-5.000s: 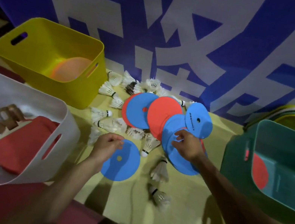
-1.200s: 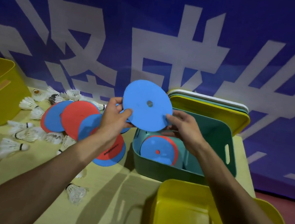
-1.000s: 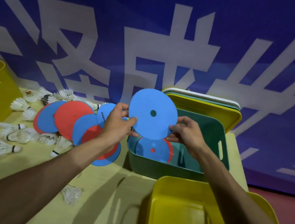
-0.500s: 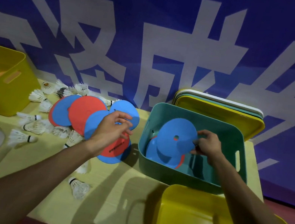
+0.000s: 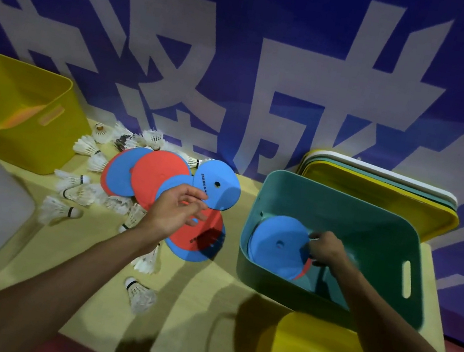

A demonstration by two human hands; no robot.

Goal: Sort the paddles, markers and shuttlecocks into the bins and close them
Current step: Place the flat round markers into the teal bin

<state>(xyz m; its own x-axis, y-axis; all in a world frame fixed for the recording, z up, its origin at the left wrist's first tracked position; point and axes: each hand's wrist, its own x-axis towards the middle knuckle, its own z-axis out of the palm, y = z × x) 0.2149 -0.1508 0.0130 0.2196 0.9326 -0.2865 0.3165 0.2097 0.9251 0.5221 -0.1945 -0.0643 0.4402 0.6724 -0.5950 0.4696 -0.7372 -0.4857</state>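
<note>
My right hand (image 5: 323,249) is inside the teal plastic bin (image 5: 369,231) and pinches the rim of a thin blue round marker disc of rubber-like sheet (image 5: 274,245), which lies tilted on the lower discs (image 5: 305,268). My left hand (image 5: 176,212) hangs over the pile of red and blue discs (image 5: 159,175) with loose fingers, gripping nothing I can see. I judge these discs light and floppy, best taken at the rim. The right fingertips are hidden under the disc. The lower discs show only a red edge, so I cannot tell their number.

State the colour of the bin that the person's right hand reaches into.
Teal green; the bin shows best in the head view.
</note>
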